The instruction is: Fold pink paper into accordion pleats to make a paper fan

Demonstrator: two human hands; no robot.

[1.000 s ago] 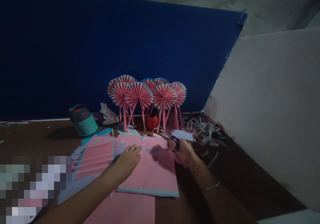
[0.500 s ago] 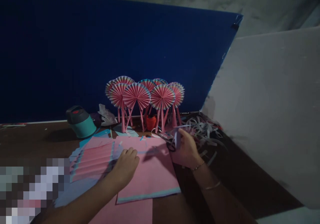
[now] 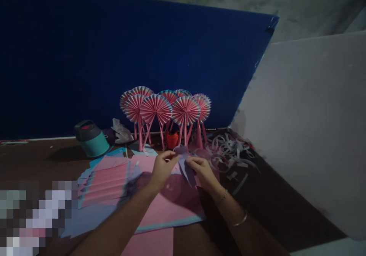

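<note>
A small pale lilac piece of paper [image 3: 186, 164] is held up over the table between both hands. My left hand [image 3: 162, 169] pinches its upper left edge. My right hand [image 3: 203, 172] grips its right side with closed fingers. Beneath the hands lies a pink sheet [image 3: 174, 202] with a teal border. A pleated pink sheet [image 3: 107, 181] lies to its left. Several finished pink pleated paper fans [image 3: 167, 113] on pink sticks stand at the back against the blue board.
A teal flask with a dark lid [image 3: 90, 138] lies at the back left. An orange spool [image 3: 172, 140] sits under the fans. Curled paper strips [image 3: 231, 149] are heaped at the right beside a white panel [image 3: 309, 126]. A blue board [image 3: 114, 57] backs the brown table [image 3: 34, 160].
My left hand lifted off the pink sheet and came up to the paper piece. My right hand moved left and now holds the piece with the left; the scissors are no longer seen.
</note>
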